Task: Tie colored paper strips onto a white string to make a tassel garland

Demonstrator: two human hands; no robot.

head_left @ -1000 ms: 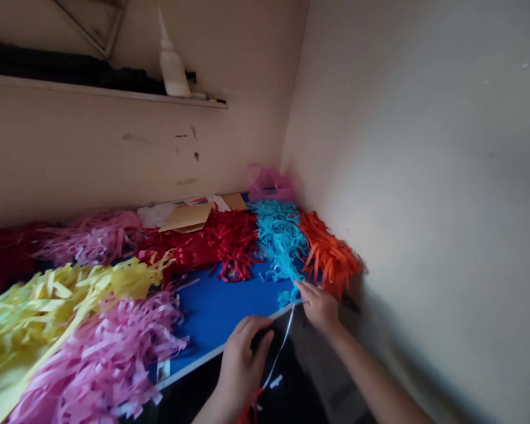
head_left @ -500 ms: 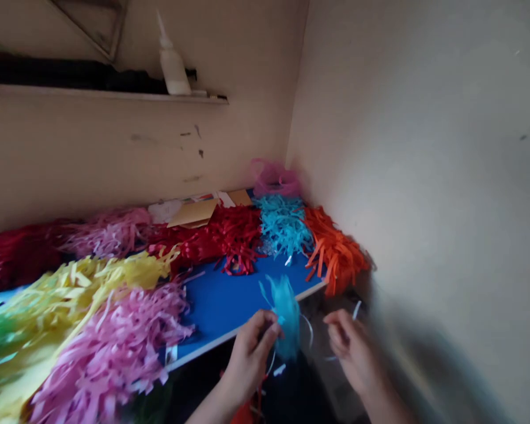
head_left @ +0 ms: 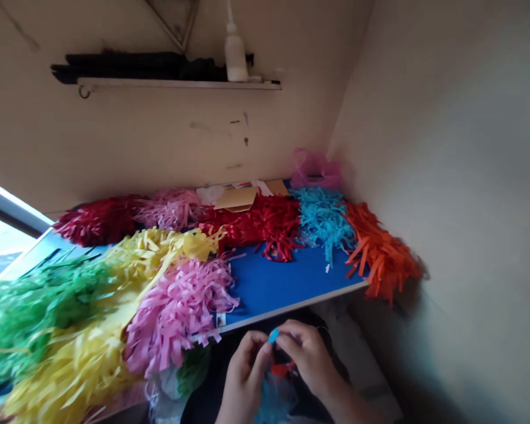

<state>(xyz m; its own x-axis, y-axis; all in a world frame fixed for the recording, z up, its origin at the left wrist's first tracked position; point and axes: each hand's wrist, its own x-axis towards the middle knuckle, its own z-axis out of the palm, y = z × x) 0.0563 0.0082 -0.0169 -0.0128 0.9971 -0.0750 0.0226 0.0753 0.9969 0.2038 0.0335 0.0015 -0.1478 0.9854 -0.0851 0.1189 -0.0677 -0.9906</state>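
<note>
My left hand (head_left: 249,368) and my right hand (head_left: 308,356) meet in front of the table's edge, fingertips pinched together. Between them shows the small bright-blue end of a light-blue paper tassel (head_left: 273,335). Its blurred fringe appears to hang below, partly hidden by my hands. Both hands are closed on that end. A bit of orange-red paper (head_left: 282,370) shows behind the fingers. Nearest on the blue table (head_left: 269,285) lies a pile of pink paper fringe (head_left: 176,312), to the left of my hands.
Green fringe (head_left: 48,312) and yellow fringe (head_left: 77,371) cover the table's left. Red fringe (head_left: 274,224), blue fringe (head_left: 324,218) and orange fringe (head_left: 382,253) lie along the back and right. A shelf (head_left: 181,84) above holds a white bottle (head_left: 235,56). A wall (head_left: 468,206) rises close at right.
My right hand, apart before, has come in to meet my left on the tassel's end. The tassel has dropped lower, and the view has swung left.
</note>
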